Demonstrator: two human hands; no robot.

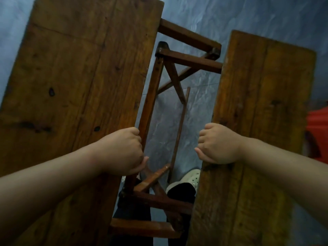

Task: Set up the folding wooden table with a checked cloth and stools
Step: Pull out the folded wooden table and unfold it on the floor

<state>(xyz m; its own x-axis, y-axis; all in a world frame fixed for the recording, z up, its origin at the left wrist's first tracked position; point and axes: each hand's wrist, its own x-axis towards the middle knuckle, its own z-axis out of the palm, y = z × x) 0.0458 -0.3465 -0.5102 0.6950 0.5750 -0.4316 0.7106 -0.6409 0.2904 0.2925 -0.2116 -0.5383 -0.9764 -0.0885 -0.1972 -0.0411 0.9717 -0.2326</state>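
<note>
2 brown plank leaves of the folding wooden tabletop, the left leaf (76, 96) and the right leaf (262, 121), stand apart over the dark wooden folding frame (177, 61), directly below the camera on the grey marbled floor (191, 125). Pinching looks like the main risk: both grips sit on the inner edges, so if the leaves swing shut the fingers get caught, and a slipping leaf could drop toward the pale perforated shoe (188, 178) under the gap. The left hand (124, 151) is closed around the left leaf's inner edge; the right hand (218, 144) is fisted over the right leaf's inner edge.
</note>
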